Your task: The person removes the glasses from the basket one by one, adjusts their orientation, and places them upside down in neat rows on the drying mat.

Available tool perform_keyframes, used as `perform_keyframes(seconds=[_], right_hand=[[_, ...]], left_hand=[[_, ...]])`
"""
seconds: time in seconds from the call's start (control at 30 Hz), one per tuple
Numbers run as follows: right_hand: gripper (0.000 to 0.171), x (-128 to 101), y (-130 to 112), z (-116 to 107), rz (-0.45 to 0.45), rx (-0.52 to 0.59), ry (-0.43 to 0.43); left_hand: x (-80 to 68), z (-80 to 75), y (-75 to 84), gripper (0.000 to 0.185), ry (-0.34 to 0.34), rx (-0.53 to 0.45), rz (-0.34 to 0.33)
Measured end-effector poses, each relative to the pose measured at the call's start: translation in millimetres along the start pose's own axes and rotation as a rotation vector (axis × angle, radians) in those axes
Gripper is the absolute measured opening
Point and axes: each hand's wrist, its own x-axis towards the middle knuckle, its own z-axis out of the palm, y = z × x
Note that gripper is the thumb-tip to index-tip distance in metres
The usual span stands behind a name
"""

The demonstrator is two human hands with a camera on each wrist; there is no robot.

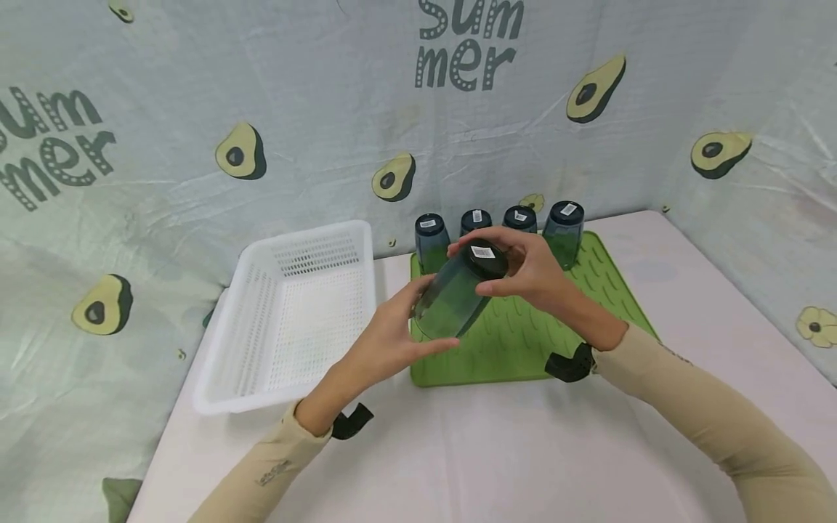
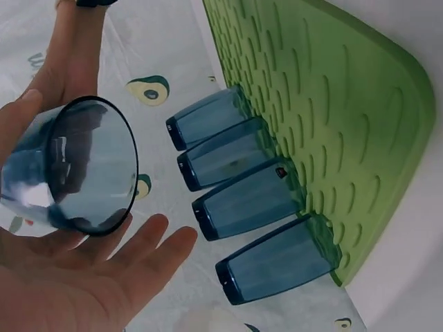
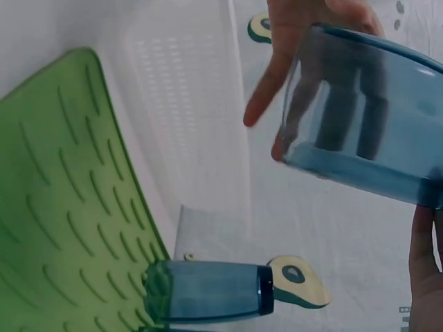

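A blue-tinted drinking glass (image 1: pixel 453 296) is held tilted above the green mat, its dark base with a white label up to the right and its open rim down to the left. My left hand (image 1: pixel 386 338) holds it around the rim end, thumb on one side and fingers on the other. At the base end, my right hand (image 1: pixel 532 269) grips it between thumb and fingers. The left wrist view shows the round open mouth of the glass (image 2: pixel 93 166) with the left fingers (image 2: pixel 149 256) alongside it.
Several matching glasses (image 1: pixel 564 236) stand upside down in a row along the back of the green ridged mat (image 1: pixel 523 356). Left of the mat is a white perforated plastic basket (image 1: pixel 222 370). An avocado-print cloth (image 1: pixel 314 109) hangs behind the pale table (image 1: pixel 497 450).
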Motion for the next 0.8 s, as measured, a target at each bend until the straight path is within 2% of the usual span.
perform_keyframes(seconds=[0.17, 0.5, 0.63, 0.8], right_hand=[[0.057, 1.9, 1.4, -5.3, -0.008, -0.14, -0.036], [0.059, 0.5, 9.4, -14.2, 0.092, -0.319, 0.0], [0.058, 2.6, 14.2, -16.4, 0.123, -0.397, 0.015], [0.056, 4.8, 21.7, -16.7, 0.163, -0.428, 0.027]], left_hand=[[-10.2, -6.9, -6.1, 0.082, -0.055, 0.115, 0.034], [-28.3, -32.6, -14.3, 0.065, -0.04, 0.39, 0.066], [-34.3, -44.3, -14.6, 0.063, -0.041, 0.516, 0.089], [-41.2, -55.4, -16.1, 0.065, -0.058, 0.693, 0.112]])
